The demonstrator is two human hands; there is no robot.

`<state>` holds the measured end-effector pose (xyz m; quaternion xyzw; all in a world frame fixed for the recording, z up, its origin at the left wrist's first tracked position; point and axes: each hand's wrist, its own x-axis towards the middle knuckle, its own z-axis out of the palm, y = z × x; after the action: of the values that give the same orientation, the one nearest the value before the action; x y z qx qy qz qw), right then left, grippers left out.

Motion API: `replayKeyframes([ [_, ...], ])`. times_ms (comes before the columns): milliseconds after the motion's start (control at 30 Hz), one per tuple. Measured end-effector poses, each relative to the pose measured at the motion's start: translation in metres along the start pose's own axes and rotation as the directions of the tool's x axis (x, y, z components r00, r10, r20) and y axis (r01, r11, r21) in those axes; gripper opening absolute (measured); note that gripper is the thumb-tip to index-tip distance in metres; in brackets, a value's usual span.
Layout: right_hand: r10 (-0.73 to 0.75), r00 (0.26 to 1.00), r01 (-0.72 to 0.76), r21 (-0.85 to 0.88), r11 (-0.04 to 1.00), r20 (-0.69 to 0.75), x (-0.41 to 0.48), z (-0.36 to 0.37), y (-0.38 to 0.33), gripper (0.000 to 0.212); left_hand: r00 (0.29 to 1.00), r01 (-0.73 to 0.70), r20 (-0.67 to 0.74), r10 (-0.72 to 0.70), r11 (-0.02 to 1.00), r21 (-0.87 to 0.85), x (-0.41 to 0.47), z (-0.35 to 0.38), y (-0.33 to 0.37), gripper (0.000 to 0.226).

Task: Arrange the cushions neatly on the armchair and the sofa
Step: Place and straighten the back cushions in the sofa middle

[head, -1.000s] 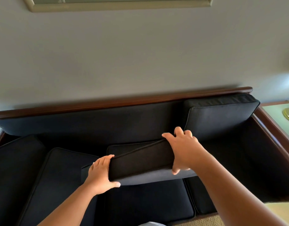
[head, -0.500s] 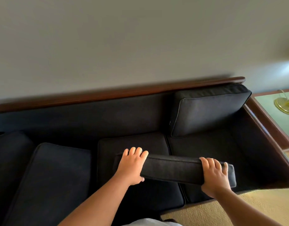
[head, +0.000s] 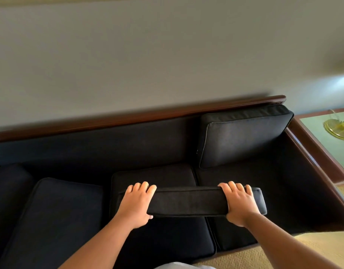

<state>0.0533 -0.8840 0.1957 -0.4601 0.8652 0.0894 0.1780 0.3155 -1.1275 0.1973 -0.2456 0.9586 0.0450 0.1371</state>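
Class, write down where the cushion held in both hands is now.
Head view, lower centre: the held cushion spans edge-on over the seam between two seat cushions, left hand and right hand gripping it, in front of the upright back cushion.

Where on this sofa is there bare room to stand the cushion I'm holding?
Free: the sofa back from the upright cushion leftward, behind the middle seat. Crowded: the right end, filled by that upright cushion, and the left seat, where a loose cushion lies. Left hand and right hand grip the held cushion.
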Motion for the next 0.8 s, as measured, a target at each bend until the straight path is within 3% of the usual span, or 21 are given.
replayKeyframes([
  [233,-0.084,0.996,0.084,0.009,0.996,-0.012,0.022,-0.011,-0.035,0.090,0.997,0.067,0.025,-0.066,0.996,-0.062,-0.014,0.007,-0.038,0.098],
  [433,-0.105,0.994,0.104,-0.046,0.994,-0.022,0.023,0.000,-0.059,0.104,0.997,0.077,-0.010,-0.078,0.991,-0.110,-0.034,0.031,-0.062,0.105],
  [533,-0.089,0.990,0.087,-0.022,0.996,-0.113,0.021,0.013,-0.061,0.109,0.998,0.056,-0.021,-0.058,0.994,-0.096,-0.037,0.034,-0.070,0.108],
  [800,-0.060,0.982,0.067,0.030,0.997,-0.181,0.039,-0.012,-0.066,0.085,0.998,0.054,-0.017,-0.055,0.996,-0.075,-0.018,0.013,-0.083,0.102],
])
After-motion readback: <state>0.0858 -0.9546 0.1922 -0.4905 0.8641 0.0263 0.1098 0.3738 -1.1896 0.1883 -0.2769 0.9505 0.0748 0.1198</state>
